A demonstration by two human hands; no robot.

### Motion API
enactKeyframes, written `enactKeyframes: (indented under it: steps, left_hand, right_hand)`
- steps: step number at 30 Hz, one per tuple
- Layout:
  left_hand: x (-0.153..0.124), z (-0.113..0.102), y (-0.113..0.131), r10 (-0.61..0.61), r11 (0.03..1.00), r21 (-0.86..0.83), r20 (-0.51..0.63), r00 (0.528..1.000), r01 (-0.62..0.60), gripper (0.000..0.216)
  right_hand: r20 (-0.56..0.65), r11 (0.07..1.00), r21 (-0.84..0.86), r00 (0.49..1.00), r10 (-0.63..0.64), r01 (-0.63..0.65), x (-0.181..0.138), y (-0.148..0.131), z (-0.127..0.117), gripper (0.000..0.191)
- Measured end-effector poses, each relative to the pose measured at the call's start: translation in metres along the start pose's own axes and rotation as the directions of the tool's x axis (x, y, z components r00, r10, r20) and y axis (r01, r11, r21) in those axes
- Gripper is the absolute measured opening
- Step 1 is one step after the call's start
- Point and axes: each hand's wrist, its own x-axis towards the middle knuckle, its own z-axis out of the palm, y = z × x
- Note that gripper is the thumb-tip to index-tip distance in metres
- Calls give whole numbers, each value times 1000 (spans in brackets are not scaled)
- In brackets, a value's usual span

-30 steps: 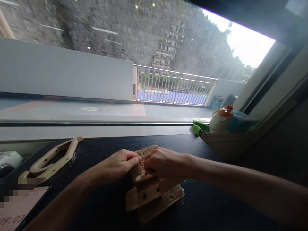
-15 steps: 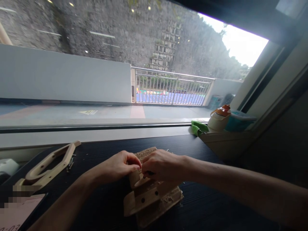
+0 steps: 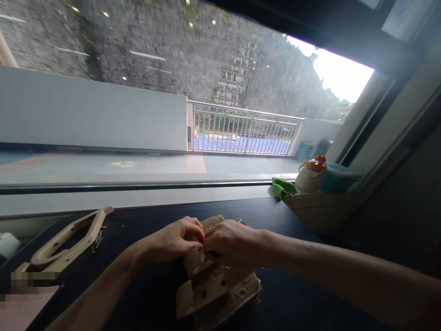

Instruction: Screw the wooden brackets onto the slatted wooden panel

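Note:
A carved wooden assembly lies on the dark table in front of me, with dark round holes in its near face and carved relief along its edge. My left hand bends over its left part, thumb and fingers pinched against the wood. My right hand is closed over the top from the right, its fingertips meeting those of my left. Something dark shows beneath its curled fingers, too hidden to name. Whatever lies between the fingertips is covered.
A looped wooden frame lies at the left of the black table, several screws beside it. A phone-like screen is at lower left. A green cloth, a bottle with orange lid and a teal container stand by the window.
The view has shifted slightly. Both hands stay together over the wooden assembly, with the left fingers drawn in a little closer to the right hand.

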Motion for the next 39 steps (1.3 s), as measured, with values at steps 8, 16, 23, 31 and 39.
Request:
enactKeyframes:
  steps: [8,16,23,31,39]
  left_hand:
    - [-43,11,18,-116,987,53,-439,891,154,39]
    - [-42,57,28,-104,906,292,-546,831,306,49]
    - [-36,42,39,-244,947,105,-382,891,304,38]
    - [-36,30,43,-314,949,-50,-238,919,311,40]
    - [-39,30,40,-291,954,-123,-177,940,272,34]
  right_hand:
    - [13,998,-1,998,63,-63,1,-2,-2,12]
    - [71,993,-43,991,117,-114,4,-8,-10,17]
    - [85,982,82,983,161,-168,5,-8,-11,17]
    - [101,982,68,980,170,-177,10,-6,-11,17]
    - [71,991,-21,989,130,-129,8,-8,-4,17]
